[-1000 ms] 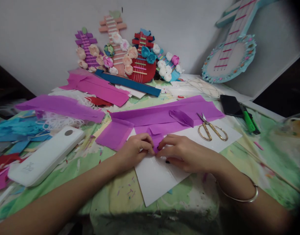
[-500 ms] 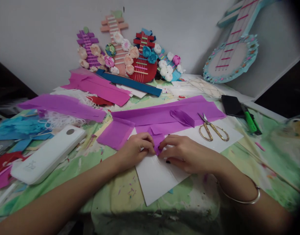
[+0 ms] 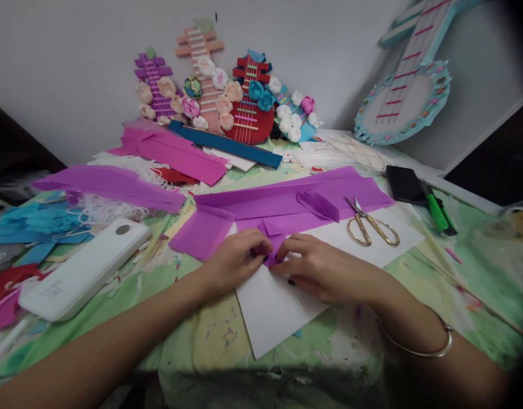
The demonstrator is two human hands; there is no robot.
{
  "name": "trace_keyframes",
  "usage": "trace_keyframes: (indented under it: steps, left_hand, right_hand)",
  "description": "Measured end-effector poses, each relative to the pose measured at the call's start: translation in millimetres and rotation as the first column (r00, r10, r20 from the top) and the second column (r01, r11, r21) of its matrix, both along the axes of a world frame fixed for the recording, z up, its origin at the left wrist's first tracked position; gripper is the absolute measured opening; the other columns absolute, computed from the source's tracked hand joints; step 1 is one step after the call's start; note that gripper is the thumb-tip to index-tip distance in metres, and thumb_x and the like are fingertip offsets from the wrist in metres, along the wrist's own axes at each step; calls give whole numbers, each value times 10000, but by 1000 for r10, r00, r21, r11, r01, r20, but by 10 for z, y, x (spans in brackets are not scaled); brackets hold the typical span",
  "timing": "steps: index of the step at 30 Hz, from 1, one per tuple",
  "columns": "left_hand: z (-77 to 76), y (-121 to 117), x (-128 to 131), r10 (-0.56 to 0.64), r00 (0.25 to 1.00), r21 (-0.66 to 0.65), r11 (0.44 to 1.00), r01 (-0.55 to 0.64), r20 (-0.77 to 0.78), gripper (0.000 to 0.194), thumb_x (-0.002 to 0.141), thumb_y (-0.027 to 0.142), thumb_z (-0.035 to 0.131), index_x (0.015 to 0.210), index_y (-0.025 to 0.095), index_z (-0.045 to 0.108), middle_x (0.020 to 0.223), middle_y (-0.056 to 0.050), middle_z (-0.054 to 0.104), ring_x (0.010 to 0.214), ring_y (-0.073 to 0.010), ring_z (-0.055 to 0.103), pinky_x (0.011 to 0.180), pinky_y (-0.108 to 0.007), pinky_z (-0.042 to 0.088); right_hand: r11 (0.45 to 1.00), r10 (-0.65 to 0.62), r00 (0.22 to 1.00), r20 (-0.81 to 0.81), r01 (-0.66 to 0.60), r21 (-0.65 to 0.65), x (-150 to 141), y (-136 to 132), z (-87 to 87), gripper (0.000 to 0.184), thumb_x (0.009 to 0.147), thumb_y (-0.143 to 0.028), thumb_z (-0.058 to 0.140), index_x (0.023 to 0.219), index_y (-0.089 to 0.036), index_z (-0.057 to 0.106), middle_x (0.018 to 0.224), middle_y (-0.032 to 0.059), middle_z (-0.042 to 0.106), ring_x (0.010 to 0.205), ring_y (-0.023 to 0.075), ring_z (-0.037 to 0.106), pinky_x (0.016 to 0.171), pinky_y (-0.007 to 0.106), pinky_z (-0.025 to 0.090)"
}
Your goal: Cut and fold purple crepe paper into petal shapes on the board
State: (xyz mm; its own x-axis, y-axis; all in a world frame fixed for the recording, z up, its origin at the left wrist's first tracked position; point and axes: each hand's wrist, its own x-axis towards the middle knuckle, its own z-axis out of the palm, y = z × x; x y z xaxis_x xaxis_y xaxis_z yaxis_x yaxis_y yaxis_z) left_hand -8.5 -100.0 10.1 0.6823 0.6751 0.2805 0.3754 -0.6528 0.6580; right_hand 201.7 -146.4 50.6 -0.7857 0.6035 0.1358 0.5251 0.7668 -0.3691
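Note:
My left hand [image 3: 240,258] and my right hand [image 3: 315,264] meet over a white board [image 3: 282,315]. Between my fingertips is a small piece of purple paper [image 3: 275,241], pinched from both sides; its lower end is mostly hidden by my fingers. Beyond it stretches a long folded strip of purple paper [image 3: 261,201], with a small folded purple scrap [image 3: 316,204] lying on top. A squarish purple sheet [image 3: 204,230] rests to the left of my left hand. Gold-handled scissors [image 3: 370,221] lie partly spread on the board, beyond my right hand.
To the left are a white rectangular device [image 3: 84,270], white string [image 3: 112,207] and blue crepe paper [image 3: 40,218]. At the right lie a black phone [image 3: 404,183] and a green cutter [image 3: 437,207]. Decorated paper instruments [image 3: 248,113] lean against the back wall.
My fingers have shifted slightly on the small purple piece, and my left fingertips have curled closer to my right ones. Everything else stays in place.

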Motion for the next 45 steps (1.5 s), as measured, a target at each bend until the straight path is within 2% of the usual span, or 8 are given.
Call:
trace_keyframes:
  steps: [4, 9, 15, 21, 28, 36, 42, 45]
  left_hand:
    - [-6, -22, 7, 31, 999, 18, 999, -30, -23, 149, 777, 75, 548, 898, 161, 559, 855, -29, 587, 766, -155, 519, 698, -285, 422]
    - [-9, -44, 2, 2, 998, 95, 996, 4, -58, 196, 816, 65, 505, 971, 180, 544, 961, -52, 554, 926, -196, 497, 801, -329, 424]
    - [3, -38, -3, 99, 988, 196, 978, -74, -121, 312, 797, 24, 472, 1040, 198, 562, 1061, -76, 497, 1003, -237, 440, 883, -409, 402]
    - [14, -11, -64, 148, 982, 168, 978, -127, -114, 418, 768, -2, 462, 1128, 193, 547, 1077, -87, 471, 1012, -246, 431, 897, -440, 411]
    - [-6, 145, -153, 245, 962, -9, 969, -246, 122, 277, 827, 131, 501, 1095, 190, 539, 1058, -74, 541, 945, -201, 541, 802, -354, 478]
    - [-52, 255, -90, 232, 973, 22, 972, -232, 9, 283, 815, 122, 507, 1063, 179, 631, 1011, -72, 661, 933, -212, 583, 835, -394, 477]
    - [53, 183, -87, 258, 953, -189, 955, -228, 155, 172, 756, 150, 596, 865, 173, 727, 828, -44, 676, 766, -166, 602, 698, -290, 485]
    - [86, 142, -68, 361, 890, -400, 886, -235, 278, 153, 743, 181, 637, 861, 164, 733, 845, -52, 690, 764, -159, 618, 680, -272, 490]
  right_hand:
    - [1000, 1, 1000, 17, -1, -3, -5, -2, 14, 251, 794, -38, 533, 931, -172, 694, 1021, 103, 622, 970, 211, 558, 835, 352, 458]
    - [1000, -21, 999, 35, 21, 6, -17, -3, 13, 256, 780, -27, 544, 919, -169, 705, 997, 100, 626, 954, 211, 565, 830, 353, 459]
    - [999, -46, 996, 71, 46, 3, -33, -7, 0, 278, 788, -30, 527, 944, -165, 714, 1017, 108, 620, 955, 215, 558, 843, 366, 453]
    - [999, -45, 997, 66, 45, 0, -14, -7, 2, 290, 796, -36, 519, 951, -179, 718, 1021, 102, 621, 940, 207, 559, 835, 361, 454]
    - [998, -50, 997, -58, 52, 24, -26, 33, -82, 160, 806, -90, 585, 849, -166, 719, 996, 95, 639, 930, 203, 567, 836, 354, 455]
    - [977, -115, 982, -148, 139, 164, 9, 150, -201, 135, 817, -64, 575, 794, -159, 668, 976, 96, 648, 997, 223, 547, 865, 404, 440]
    - [964, -116, 963, -243, 168, 206, -9, 133, -155, 104, 852, -141, 574, 934, -167, 633, 1013, 104, 636, 983, 227, 533, 846, 401, 446]
    - [957, -117, 966, -230, 172, 236, -27, 122, -186, 241, 809, -189, 646, 1044, -177, 591, 1130, 115, 590, 1055, 256, 492, 887, 431, 424]
